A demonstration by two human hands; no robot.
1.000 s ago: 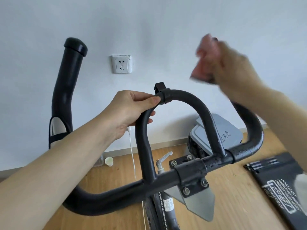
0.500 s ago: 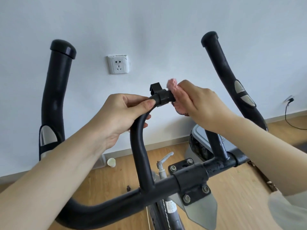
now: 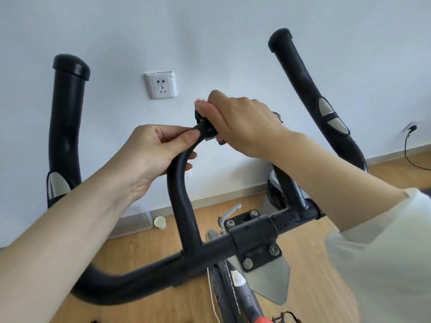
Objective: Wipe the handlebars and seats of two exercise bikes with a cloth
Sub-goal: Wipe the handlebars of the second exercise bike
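Beyond my left hand (image 3: 154, 155), left horn (image 3: 66, 127): upright, well apart from both hands, nothing touching it.
left hand: thumb and fingers wrapped round the left shoulder of the centre loop (image 3: 180, 194), just under its crown; it only steadies the bar.
clamp (image 3: 206, 130): a small black fitting on the crown, between my two hands, just beside my left thumb tip.
cloth (image 3: 201, 104): pink, mostly hidden; a fringe shows above the clamp at my right fingertips and a scrap pokes out beneath the palm.
right hand (image 3: 245, 127): curled over the crown, gripping the cloth down against the tube.
axis of the loop: an upside-down U; the tube climbs from the crossbar (image 3: 144, 276) under my left hand, bends over at the clamp, then drops along the right leg (image 3: 285, 190) back toward me.
right horn (image 3: 305, 89): leaning up and away, to the right of my right hand and apart from it.
nearer hand: I judge the right, since it holds the cloth and sits at the head of the right leg; the wipe should follow the tube down and toward me, as my left hand blocks the other side.
seat: not in view.
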